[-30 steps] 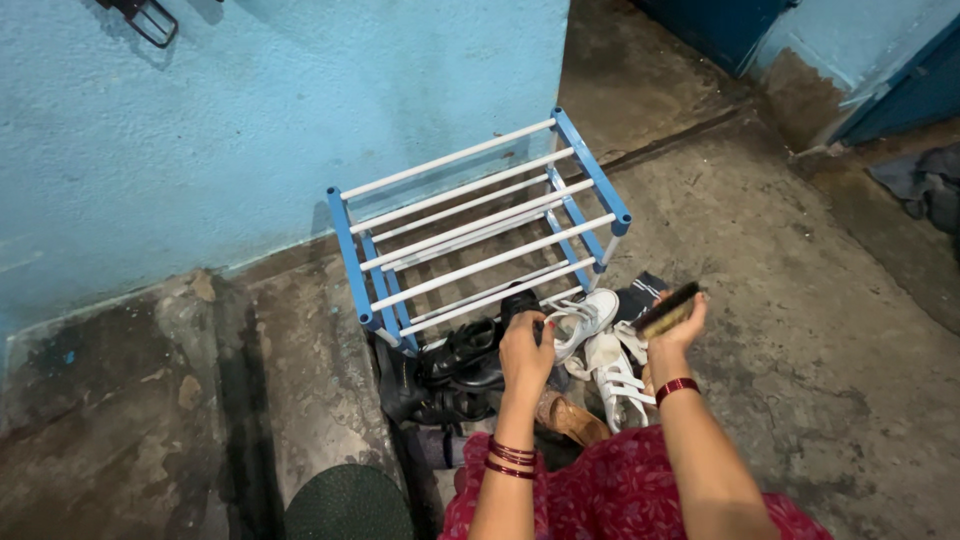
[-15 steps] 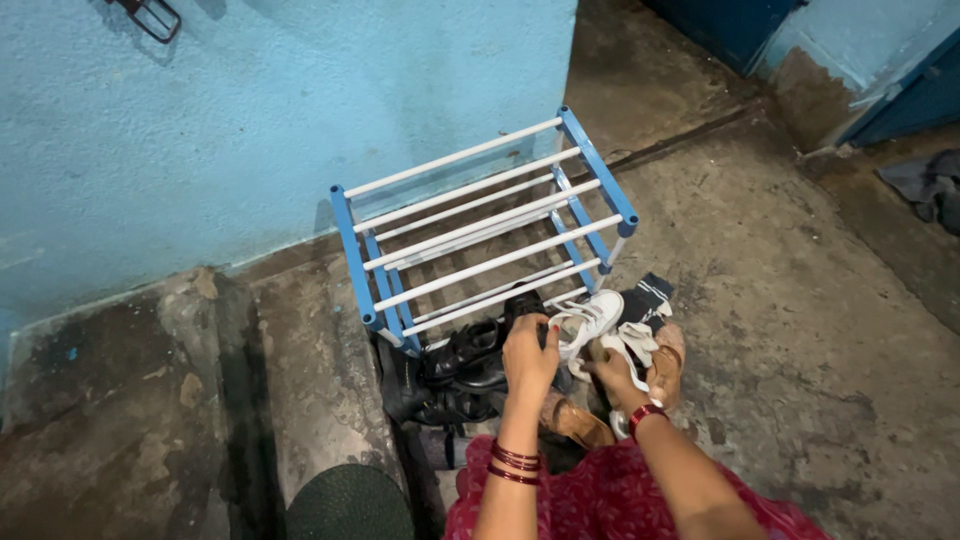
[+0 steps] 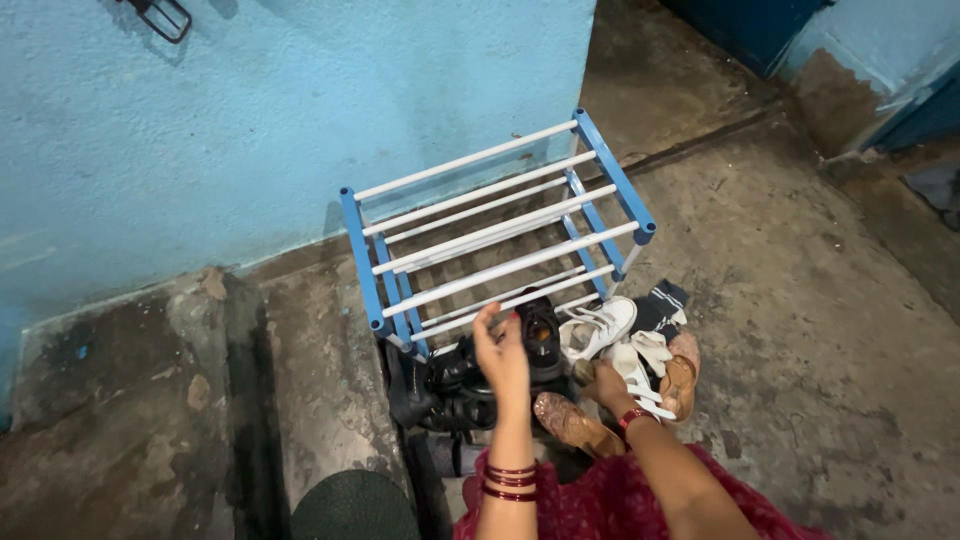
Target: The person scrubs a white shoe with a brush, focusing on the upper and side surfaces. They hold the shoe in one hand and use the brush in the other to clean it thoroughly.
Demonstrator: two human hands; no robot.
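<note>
From the head view, your left hand (image 3: pixel 500 352) is raised with its fingers loosely spread, holding nothing, just in front of a black shoe (image 3: pixel 541 338) that sits at the foot of the blue and white shoe rack (image 3: pixel 497 232). Your right hand (image 3: pixel 603 384) is low in the pile of footwear, beside the white sneaker (image 3: pixel 598 325) and a brown sandal (image 3: pixel 573 423); whether it grips anything you cannot tell.

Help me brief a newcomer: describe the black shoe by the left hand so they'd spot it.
Find the blue-and-white rack against the blue wall. The shoe pile lies at its front, and the black shoe sits beside the left hand, dark against the white sneaker next to it.
</note>
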